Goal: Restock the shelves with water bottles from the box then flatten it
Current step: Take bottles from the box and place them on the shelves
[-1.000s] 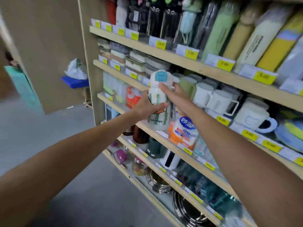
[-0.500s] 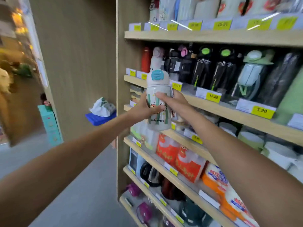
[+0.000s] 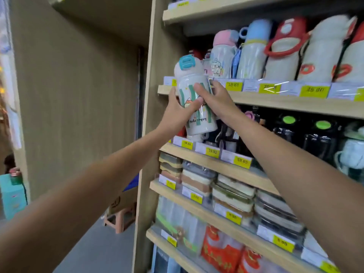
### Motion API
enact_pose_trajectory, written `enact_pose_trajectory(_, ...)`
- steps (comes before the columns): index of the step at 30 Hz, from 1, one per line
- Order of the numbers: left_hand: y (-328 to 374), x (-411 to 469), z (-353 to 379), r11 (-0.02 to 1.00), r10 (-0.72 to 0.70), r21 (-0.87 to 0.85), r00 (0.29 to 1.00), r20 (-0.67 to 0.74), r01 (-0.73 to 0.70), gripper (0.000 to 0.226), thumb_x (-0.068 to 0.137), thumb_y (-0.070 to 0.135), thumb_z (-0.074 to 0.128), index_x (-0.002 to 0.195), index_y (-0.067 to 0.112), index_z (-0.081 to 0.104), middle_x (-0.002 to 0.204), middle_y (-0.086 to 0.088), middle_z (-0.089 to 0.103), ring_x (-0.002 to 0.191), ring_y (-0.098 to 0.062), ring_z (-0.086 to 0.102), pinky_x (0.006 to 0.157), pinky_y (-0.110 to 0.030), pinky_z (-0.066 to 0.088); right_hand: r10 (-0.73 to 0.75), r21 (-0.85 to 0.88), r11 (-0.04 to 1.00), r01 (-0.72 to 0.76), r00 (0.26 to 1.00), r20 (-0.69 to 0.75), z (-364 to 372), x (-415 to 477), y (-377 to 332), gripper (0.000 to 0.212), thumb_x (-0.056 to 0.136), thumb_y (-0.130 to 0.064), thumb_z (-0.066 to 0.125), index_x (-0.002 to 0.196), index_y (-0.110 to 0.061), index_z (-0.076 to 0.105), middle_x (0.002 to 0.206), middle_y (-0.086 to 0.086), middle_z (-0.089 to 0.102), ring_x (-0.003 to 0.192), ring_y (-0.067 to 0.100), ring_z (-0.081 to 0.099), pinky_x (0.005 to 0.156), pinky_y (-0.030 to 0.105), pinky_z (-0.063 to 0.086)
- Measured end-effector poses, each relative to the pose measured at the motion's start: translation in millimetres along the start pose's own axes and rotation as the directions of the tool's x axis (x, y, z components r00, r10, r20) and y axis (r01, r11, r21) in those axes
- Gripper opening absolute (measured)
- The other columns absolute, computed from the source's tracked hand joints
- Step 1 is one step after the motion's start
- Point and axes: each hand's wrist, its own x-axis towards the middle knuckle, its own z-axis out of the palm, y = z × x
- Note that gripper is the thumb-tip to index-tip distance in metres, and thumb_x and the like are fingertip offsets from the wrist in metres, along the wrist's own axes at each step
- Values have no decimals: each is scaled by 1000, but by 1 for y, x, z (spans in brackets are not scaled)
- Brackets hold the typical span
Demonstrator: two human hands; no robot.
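head cam view, and i'm basically standing next to this person while they restock. left hand is wrapped round the lower body of a white plastic water bottle with green stripes and a teal clasp on its cap, thumb across the front by the cartoon print, fingers gone round the back. right hand grips the same bottle from the other side, thumb pressed on the front a bit higher up. so both hands are closed on it, nothing free.

my guess on the two-hand hold: it's a high reach and a smooth bottle, so one hand carries while the other steers. the bottle is tilted, cap up and to the left, base lower down, held in the air right in front of the left end of the pale wooden shelf. it isn't on the board yet; its base hangs below the lip with the yellow price tags. the tilt looks like a way to clear that lip and slot in just left of the pink-capped bottle with a cartoon print, where the row ends.

both arms are stretched up and forward, nearly straight, wrists meeting at the bottle.

further out, low down past the shelf's side panel, a brown cardboard box sits on a small pink plastic stool. it looks to be in shape, so flattening comes later.
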Motion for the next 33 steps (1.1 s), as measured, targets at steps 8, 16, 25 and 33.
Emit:
enact_pose_trajectory(8, -1, 121, -45, 962, 269, -51, 963, 20, -268, 61, 79, 24, 74, 126, 18, 35, 115, 2, 60, 103, -4, 63, 85, -25, 53, -185, -168, 974, 151, 959, -212, 34, 107, -31, 32, 83, -42, 65, 103, -17, 58, 97, -5, 65, 90, 7, 63, 86, 32, 53)
enact_pose_trajectory(16, -11, 208, -51, 896, 445, -12, 894, 58, -445, 101, 75, 25, 78, 145, 11, 6, 143, -5, 36, 129, -10, 43, 104, -29, 44, -297, -261, 937, 234, 925, -239, 45, 163, -30, 33, 76, -35, 58, 109, -29, 56, 113, 4, 62, 106, 15, 59, 95, 38, 50)
enact_pose_trajectory(25, -31, 263, -24, 897, 434, 50, 897, 86, -439, 107, 64, 46, 70, 144, 18, 3, 142, -2, 35, 129, -16, 42, 106, -44, 40, -486, -753, 658, -1, 763, -426, 13, 168, 7, 40, 85, -12, 51, 124, -8, 50, 130, 9, 46, 120, 24, 44, 94, 35, 40)
enact_pose_trajectory(33, -43, 266, -5, 893, 354, 259, 929, 105, -369, 88, 70, 38, 75, 138, 20, 22, 124, 8, 45, 110, -13, 49, 88, -37, 46, -457, -823, 546, -155, 769, -448, -3, 166, 40, 74, 84, -17, 56, 148, -11, 20, 144, 14, 28, 128, 32, 31, 104, 42, 35)
